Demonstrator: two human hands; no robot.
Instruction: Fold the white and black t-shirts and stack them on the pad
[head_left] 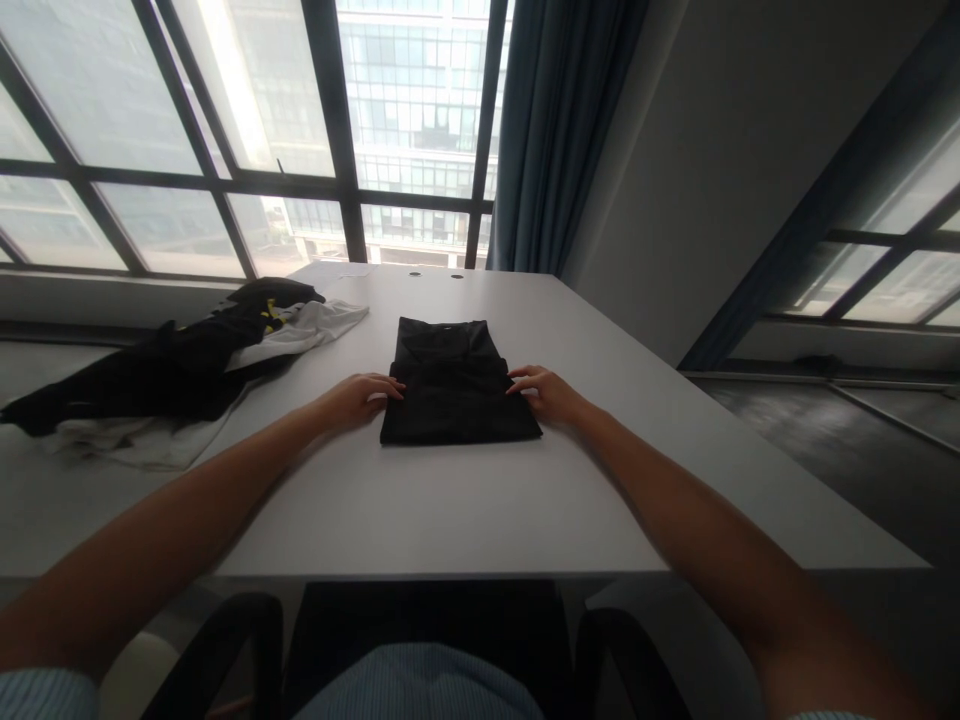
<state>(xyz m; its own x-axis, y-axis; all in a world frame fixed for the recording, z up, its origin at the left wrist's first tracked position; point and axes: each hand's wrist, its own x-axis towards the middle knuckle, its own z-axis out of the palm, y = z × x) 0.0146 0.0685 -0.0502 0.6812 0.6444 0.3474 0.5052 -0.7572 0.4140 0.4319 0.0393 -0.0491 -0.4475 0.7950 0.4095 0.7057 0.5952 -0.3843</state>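
A folded black shirt lies flat on the white table in front of me, its collar end pointing away toward the window. The bottom part is turned up over the rest, making a crosswise fold line below the collar. At its left edge, my left hand has bent fingers closed on the cloth. On the opposite edge, my right hand grips the fabric with thumb and fingers at about the same height. The fingertips partly cover both side edges.
The white table reaches to the window wall. Left of the shirt lies a loose heap of black and white clothes. A blue curtain hangs behind the table's far right corner. Black chair armrests flank my body.
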